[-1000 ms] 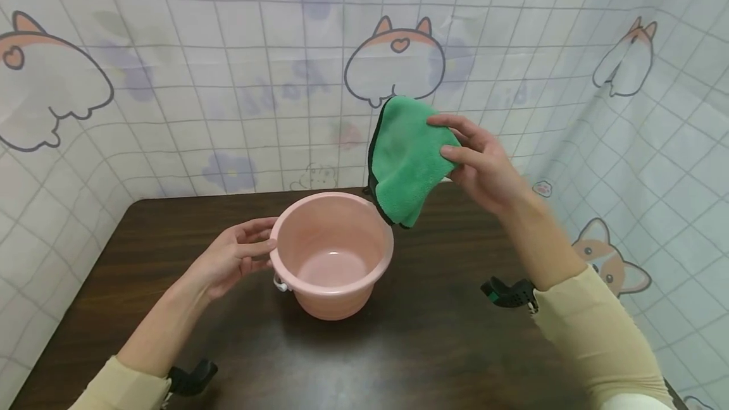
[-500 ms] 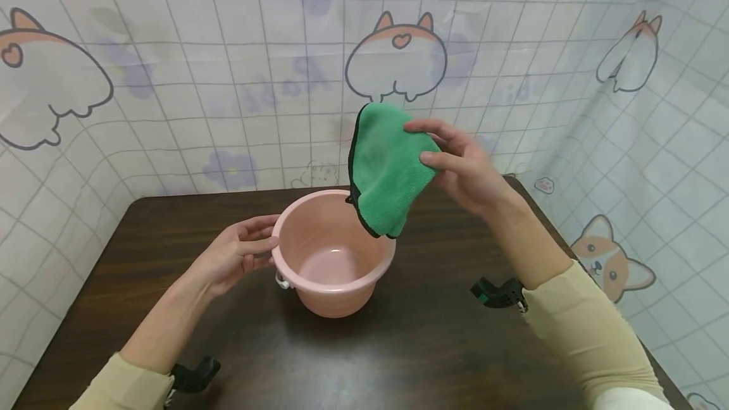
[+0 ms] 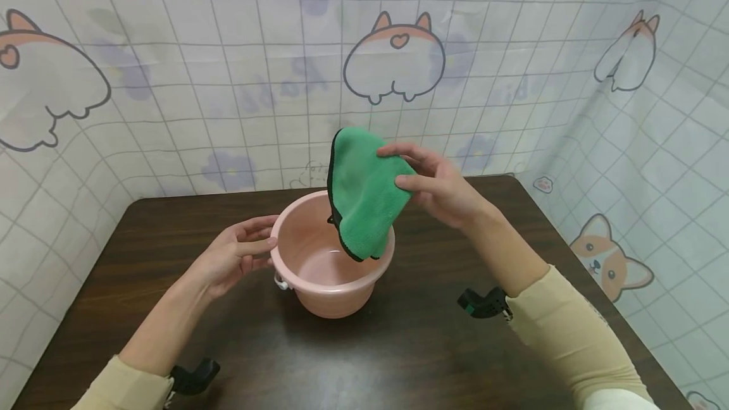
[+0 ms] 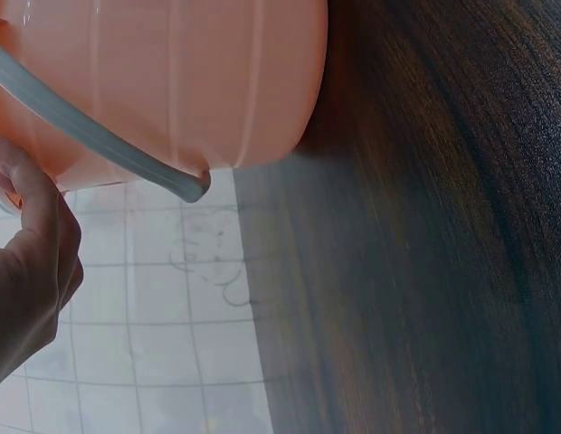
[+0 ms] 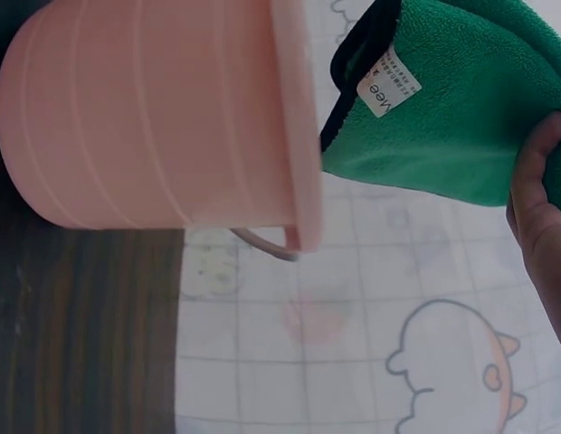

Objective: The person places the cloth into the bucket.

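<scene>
The right hand (image 3: 437,183) pinched a green cloth (image 3: 364,198) — partly hiding the bucket (image 3: 335,305); the left hand (image 3: 235,254) gripped its rim (image 3: 336,288). Patterned walls (image 3: 250,49) rose behind.

Smooth, softly glossy plastic is seen in the bucket (image 3: 335,301), and its grey handle (image 4: 109,145) looks to be plastic too. The cloth (image 3: 364,198) is covered in matt, fuzzy pile and bound with dark edging (image 5: 370,43). Wood grain under a satin sheen is shown by the table (image 3: 433,359). The sleeves (image 3: 569,328) are made of matt fabric.
</scene>
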Motion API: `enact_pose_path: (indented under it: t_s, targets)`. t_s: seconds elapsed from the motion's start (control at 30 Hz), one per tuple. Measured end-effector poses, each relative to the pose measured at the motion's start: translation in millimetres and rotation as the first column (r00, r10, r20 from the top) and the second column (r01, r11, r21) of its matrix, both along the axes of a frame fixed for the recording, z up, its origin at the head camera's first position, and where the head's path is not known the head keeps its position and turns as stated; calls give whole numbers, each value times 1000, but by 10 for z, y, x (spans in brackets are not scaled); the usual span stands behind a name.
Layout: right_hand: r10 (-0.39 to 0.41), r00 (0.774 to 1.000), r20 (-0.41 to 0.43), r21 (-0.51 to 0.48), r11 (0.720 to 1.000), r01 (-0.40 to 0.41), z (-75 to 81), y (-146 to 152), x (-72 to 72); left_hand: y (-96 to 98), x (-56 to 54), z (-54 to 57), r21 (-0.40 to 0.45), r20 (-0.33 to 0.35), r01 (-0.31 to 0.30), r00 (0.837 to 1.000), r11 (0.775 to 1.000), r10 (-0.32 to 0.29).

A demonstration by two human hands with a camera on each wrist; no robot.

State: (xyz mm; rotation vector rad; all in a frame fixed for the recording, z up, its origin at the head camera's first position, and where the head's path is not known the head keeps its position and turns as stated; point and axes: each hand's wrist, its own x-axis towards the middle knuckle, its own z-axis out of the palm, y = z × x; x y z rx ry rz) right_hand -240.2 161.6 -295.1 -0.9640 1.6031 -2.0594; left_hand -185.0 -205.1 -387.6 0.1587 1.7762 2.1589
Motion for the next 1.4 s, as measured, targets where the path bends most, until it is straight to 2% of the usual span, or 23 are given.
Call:
enact_pose_path:
  t_s: [0.53, 0.8, 1.13, 1.4]
  targets:
    - [5, 995, 103, 14, 1000, -6, -356, -117, 39, -6, 32, -14, -4, 6, 9, 1000, 1000, -9]
    - [-34, 993, 113, 29, 999, 31, -388, -212, 19, -16, 22, -10, 10, 3, -1, 1000, 1000, 1]
    - [-114, 989, 93, 180, 979, 96, -439, -295, 28, -14, 8, 3, -16, 5, -6, 1000, 1000, 6]
    - [-118, 990, 80, 243, 965, 96, -449, -313, 42, -13, 15, -1, -14, -7, 4, 1000, 1000, -4]
